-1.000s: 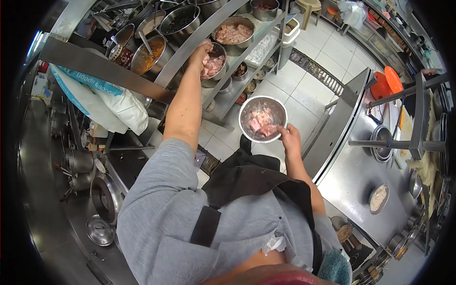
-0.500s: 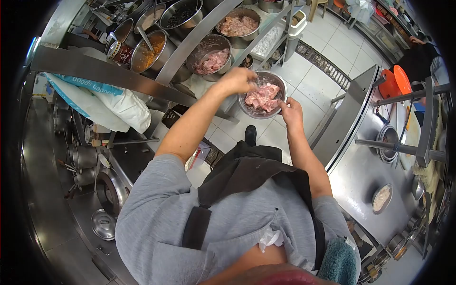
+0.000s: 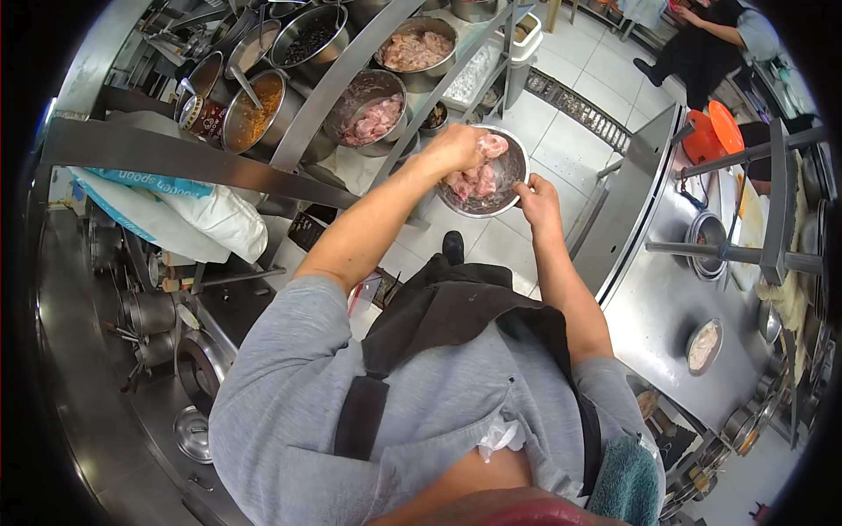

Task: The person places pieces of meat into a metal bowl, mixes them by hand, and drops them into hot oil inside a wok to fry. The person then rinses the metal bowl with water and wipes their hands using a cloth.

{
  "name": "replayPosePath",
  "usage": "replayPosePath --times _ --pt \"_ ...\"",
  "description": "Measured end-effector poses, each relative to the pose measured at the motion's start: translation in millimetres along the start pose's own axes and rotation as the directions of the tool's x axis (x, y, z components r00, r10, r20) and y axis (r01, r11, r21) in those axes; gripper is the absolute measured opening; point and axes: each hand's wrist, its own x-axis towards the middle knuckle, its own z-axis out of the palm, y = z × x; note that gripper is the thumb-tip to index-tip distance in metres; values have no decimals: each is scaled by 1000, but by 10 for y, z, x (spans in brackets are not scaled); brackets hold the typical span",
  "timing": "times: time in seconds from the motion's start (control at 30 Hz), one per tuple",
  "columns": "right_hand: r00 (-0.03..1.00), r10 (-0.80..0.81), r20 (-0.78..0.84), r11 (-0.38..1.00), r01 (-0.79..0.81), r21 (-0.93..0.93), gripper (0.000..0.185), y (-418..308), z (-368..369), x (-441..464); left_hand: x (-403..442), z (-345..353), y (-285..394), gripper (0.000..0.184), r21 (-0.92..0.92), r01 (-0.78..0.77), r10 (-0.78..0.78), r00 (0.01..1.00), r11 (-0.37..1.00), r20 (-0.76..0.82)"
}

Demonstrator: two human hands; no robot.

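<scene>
My left hand [image 3: 453, 149] reaches over the near-left side of a round steel bowl [image 3: 513, 167]. Its fingers are curled into pieces of raw pink meat [image 3: 474, 181], and some fingertips are hidden by the hand and the meat. One lump of meat stands higher, beside the fingers. My right hand [image 3: 539, 202] pinches the right rim of the bowl, thumb and fingers closed on the edge. The bowl is held above the tiled floor, its bare, wet-looking inside showing on the right.
On the left shelf stand a pot of raw meat [image 3: 382, 123], another meat pot [image 3: 417, 57] and an orange-sauce pot [image 3: 267, 114] with a ladle. A steel counter [image 3: 653, 294] runs along the right. Another person [image 3: 702, 53] is at the upper right.
My left hand has come down from above the bowl into the meat, which is now bunched and lifted on one side. The right hand keeps its hold. The view has shifted slightly.
</scene>
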Motion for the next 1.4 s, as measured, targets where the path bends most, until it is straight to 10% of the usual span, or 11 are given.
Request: replayPosePath --times 0.27,0.4,0.53,0.67,0.73,0.87,0.93,1.07,1.3,1.4 --pt "1000 3 -20 987 1 158 17 55 8 -56 -133 -120 122 36 -194 -61 55 998 979 -33" --pt "997 61 48 953 -73 294 17 146 73 -42 -217 337 84 65 88 -76 67 992 993 111" --pt "993 108 46 938 -117 326 14 73 24 -196 -274 134 -93 56 -144 -218 240 959 965 153" --pt "993 109 49 933 -119 340 17 67 -28 -237 -222 -569 -662 45 -12 337 -328 906 941 -269" --pt "994 90 56 924 -104 367 16 65 -31 -230 -41 -585 -1331 45 53 417 -365 845 907 -391" --pt "993 78 87 935 -103 340 14 11 9 -190 208 -465 -1903 47 152 304 -281 947 940 -154" --pt "991 82 106 931 -114 347 14 -1 49 -220 296 -461 -1980 48 -238 515 -547 833 823 -87" --pt "994 75 83 944 -98 316 16 97 118 -182 286 -581 -1658 40 110 595 -567 797 796 -207" --pt "995 98 28 929 -101 355 15 191 -41 -395 314 -537 -2022 55 -241 651 -678 585 720 -445" --pt "993 115 34 909 -119 399 14 206 -90 -448 74 -743 -1285 55 88 677 -677 735 731 -24"
